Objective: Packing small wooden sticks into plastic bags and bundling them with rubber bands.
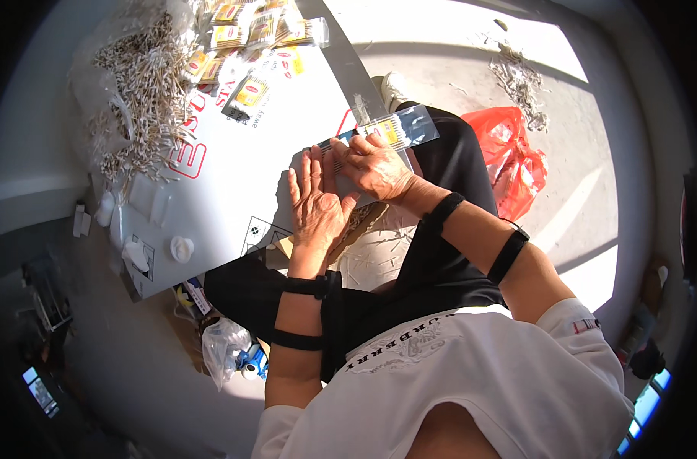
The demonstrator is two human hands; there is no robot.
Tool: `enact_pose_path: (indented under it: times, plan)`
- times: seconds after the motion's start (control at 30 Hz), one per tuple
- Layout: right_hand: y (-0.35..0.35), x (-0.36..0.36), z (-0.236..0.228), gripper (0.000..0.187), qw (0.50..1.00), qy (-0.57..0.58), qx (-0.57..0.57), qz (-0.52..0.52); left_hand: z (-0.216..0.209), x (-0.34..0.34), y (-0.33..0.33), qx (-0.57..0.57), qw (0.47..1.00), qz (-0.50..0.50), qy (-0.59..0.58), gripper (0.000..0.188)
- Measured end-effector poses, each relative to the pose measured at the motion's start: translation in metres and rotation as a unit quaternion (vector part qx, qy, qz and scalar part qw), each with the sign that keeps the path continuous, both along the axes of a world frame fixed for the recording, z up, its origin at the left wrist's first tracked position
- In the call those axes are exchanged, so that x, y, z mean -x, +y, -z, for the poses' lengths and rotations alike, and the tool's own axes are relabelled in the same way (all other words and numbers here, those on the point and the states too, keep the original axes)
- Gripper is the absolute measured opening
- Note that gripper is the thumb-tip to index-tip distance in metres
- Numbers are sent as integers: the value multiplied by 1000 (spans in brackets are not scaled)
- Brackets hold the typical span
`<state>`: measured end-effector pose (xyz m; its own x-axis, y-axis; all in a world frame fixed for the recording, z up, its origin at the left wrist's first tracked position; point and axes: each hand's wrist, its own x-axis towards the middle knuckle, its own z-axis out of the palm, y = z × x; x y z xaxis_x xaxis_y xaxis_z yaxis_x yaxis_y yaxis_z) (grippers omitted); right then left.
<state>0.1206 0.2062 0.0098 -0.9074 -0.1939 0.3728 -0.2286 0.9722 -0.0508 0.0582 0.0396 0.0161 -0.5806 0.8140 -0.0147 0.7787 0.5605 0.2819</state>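
At the near right edge of the white board, a clear plastic packet with a yellow label (394, 131) holds a row of cotton swabs. My right hand (375, 170) is closed at the packet's left end, with fingers curled and thumb and fingertips pressed together on it. Flat beside it lies my left hand (316, 210), its fingers stretched out and touching the near end of the swabs. The fingertips of my right hand partly hide the packet's open end.
A big clear bag of loose cotton swabs (138, 92) stands far left on the board (234, 161). Several filled packets (260, 30) lie piled behind. A small white round lid (182, 249) is near left. On the floor sit a red plastic bag (517, 164) and scattered swabs (521, 80).
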Motion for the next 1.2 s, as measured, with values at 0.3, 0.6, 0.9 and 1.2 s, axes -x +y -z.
enact_pose_path:
  times: [0.3, 0.6, 0.9, 1.2]
  plan:
    - [47, -1, -6, 45, 916, 26, 212, 340, -4, -1, -1, 23, 999, 7, 29, 78]
    - [57, 1, 31, 42, 906, -79, 227, 349, -4, -5, 7, -4, 1000, 8, 5, 79]
    - [54, 3, 31, 39, 913, -53, 226, 336, -1, -13, 37, -10, 999, 23, 20, 77]
    - [77, -24, 26, 34, 417, 26, 850, 321, 8, 0, 46, -359, 909, -109, -181, 65]
